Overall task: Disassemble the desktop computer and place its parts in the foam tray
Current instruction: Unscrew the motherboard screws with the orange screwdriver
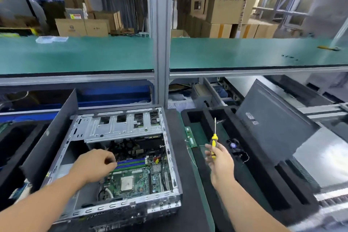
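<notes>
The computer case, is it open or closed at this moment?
Open. The computer case has no side cover: the motherboard inside shows, and the left hand reaches in.

Across the middle of the frame runs a green shelf [75, 56] split by a grey upright post [160, 24] — behind it, stacked cardboard boxes [226, 0] at upper right and more cartons [82, 26] at upper left.

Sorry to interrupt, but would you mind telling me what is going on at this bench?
A person is taking apart an open desktop computer. The left hand reaches into the case, fingers curled at the memory slots on the motherboard. The right hand holds a yellow screwdriver upright over the black foam tray, where a small fan already lies.
</notes>
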